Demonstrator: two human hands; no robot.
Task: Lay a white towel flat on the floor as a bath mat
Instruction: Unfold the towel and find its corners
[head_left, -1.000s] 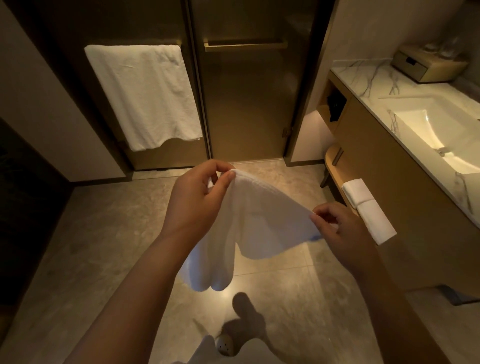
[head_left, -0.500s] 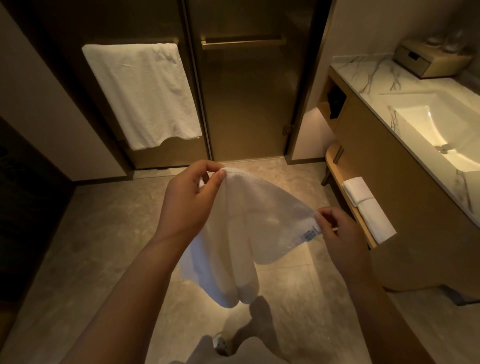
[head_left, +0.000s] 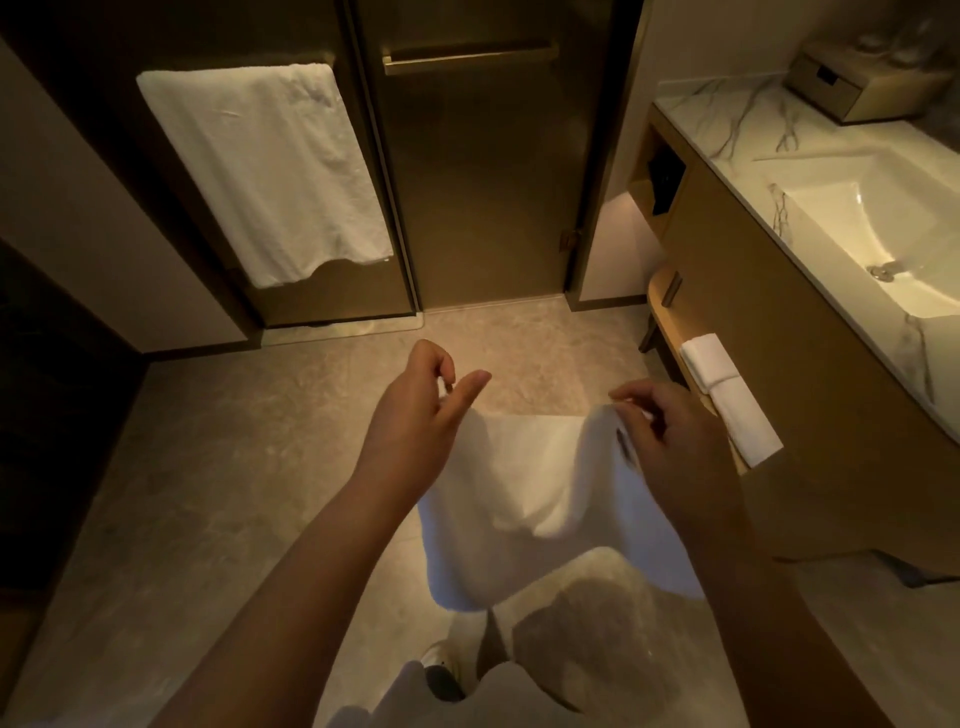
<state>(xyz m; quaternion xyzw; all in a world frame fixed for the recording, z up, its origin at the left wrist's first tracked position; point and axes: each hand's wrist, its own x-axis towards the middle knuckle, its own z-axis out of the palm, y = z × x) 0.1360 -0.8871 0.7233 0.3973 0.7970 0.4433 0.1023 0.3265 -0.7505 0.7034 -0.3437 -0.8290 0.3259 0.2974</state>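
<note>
holds a white towel (head_left: 545, 483) up in the air between both hands, in front of the legs and above a beige tiled floor (head_left: 208, 467). pinches the upper left corner with the left hand (head_left: 415, 415): index finger curled, thumb stretched out straight, a sliver of white cloth showing between them, the other fingers hidden behind. grips the upper right corner with the right hand (head_left: 675, 452), fingers curled down over a bunched fold of cloth, back of the hand toward the camera. holds the 2 hands apart at about the same height, with the top edge running nearly level between them and rising into a soft hump at the right hand. lets the rest hang loose, lower edge uneven, ending above light trouser legs (head_left: 519, 696) and 1 shoe (head_left: 439, 665); cannot tell contact with the floor from this angle. stands facing 2 dark glass doors (head_left: 483, 182), with a hung towel (head_left: 260, 171) draped over the bar of the left one and a gold bar (head_left: 467, 54) across the right one. has a wooden vanity (head_left: 779, 364) at the right, with a marble top (head_left: 727, 114), a lit white basin (head_left: 857, 228) sunk in it and a small box (head_left: 852, 88) at the far end. shows 2 folded towels (head_left: 727, 395) lying end to end, touching, on a low shelf (head_left: 662, 312) of the vanity, near the right hand in the view
</note>
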